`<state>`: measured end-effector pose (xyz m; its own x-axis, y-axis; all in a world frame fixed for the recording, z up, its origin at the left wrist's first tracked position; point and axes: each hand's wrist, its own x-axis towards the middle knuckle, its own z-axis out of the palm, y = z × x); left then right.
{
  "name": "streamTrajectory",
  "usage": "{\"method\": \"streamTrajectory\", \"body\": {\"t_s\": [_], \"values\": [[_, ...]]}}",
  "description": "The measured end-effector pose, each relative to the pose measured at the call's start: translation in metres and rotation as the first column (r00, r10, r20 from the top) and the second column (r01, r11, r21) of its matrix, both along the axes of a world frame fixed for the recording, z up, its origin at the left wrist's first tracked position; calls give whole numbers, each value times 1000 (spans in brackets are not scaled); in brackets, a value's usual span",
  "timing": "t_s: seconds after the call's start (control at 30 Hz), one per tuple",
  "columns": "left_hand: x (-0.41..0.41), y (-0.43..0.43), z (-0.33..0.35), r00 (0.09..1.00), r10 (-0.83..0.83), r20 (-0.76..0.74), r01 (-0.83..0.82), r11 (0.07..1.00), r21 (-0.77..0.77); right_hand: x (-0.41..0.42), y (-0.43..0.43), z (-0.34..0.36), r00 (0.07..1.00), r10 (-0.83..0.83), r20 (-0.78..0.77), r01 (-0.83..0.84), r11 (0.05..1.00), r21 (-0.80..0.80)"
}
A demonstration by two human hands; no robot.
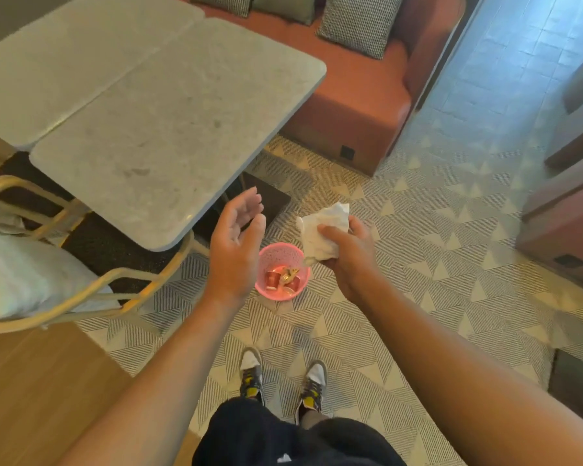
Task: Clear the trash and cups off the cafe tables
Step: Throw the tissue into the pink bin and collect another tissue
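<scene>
A crumpled white napkin (322,227) is up in the air, creased and bunched into a loose wad, with one ragged corner poking out toward the far side and another flap hanging to the left. The right hand (349,260) reaches forward from the near right with its back turned up. Its fingers (332,233) are curled tight around the napkin, the thumb pressed across the front of the wad and the rest wrapped underneath, so most of the paper spills out above and to the left of the grip. The left hand (238,243) is stretched out beside it on its edge, palm facing right. The left fingers (251,205) are straight and relaxed, close together, holding nothing, just off the near right corner of the grey stone surface (169,122). Down on the patterned floor (418,270), between the two hands in view, stands a small pink mesh bin (262,264). Red paper cups (272,280) and a gold wrapper (290,273) lie inside it. The napkin's lower edge overlaps the bin's right rim in the picture, held well above it. A cushioned chair (81,290) sits at the near left and a terracotta bench (350,109) at the far side. The person's sneakers (251,375) are planted near the bin.
</scene>
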<state>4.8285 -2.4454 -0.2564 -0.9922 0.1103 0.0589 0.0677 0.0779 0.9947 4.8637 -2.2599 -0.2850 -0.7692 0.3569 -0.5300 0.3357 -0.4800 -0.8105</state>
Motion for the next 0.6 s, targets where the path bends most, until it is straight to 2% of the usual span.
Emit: {"method": "streamTrajectory", "body": {"t_s": [0.3, 0.6], "values": [[-70, 8, -116, 985, -87, 150, 91, 996, -23, -68, -12, -120, 990, -30, 135, 26, 999, 25], [-116, -11, -290, 954, -86, 287, 119, 988, -99, -108, -43, -290, 972, -73, 224, 69, 997, 24]]}}
